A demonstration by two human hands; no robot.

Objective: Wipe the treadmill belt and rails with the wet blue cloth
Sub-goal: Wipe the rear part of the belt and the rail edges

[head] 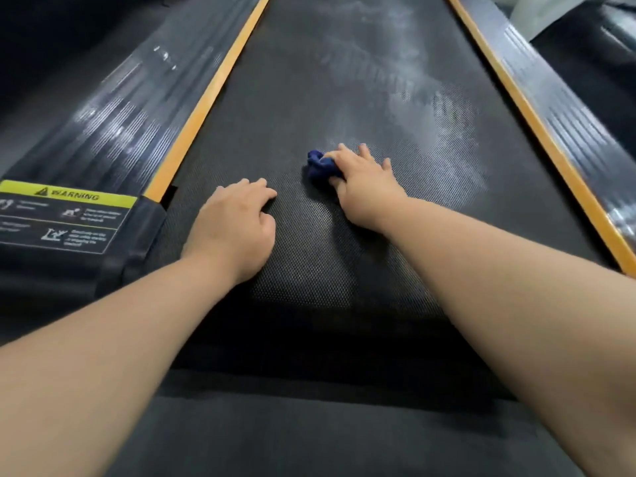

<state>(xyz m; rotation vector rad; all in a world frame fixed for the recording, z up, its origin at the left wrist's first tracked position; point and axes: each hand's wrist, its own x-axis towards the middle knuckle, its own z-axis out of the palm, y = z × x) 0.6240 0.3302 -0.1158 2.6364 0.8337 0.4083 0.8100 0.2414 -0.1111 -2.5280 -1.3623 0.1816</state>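
Head view looks down the length of a treadmill belt [309,98], black with a fine woven dot texture, running away from the camera; pale wet smears streak its far right part. Orange strips [206,98] edge the belt on both sides, and outside them sit dark ribbed side rails [124,111], glossy with light reflections. On the near left rail end is a yellow and black warning label [65,215], text blurred. Surroundings beyond the rails are dark and unclear; something pale shows at top right. Both bare forearms reach in from the bottom corners. Left hand [234,225] rests palm down on the belt near the left strip, fingers curled loosely, holding nothing, grip empty. Right hand [364,187] lies further ahead, near the belt's middle, palm down with fingers spread, pressing on the blue cloth [320,166]; thumb and index finger close around the bunched fabric, so the grip is on the cloth. Cloth is dark blue, crumpled into a small wad, touching the belt, mostly poking out at the hand's left side.
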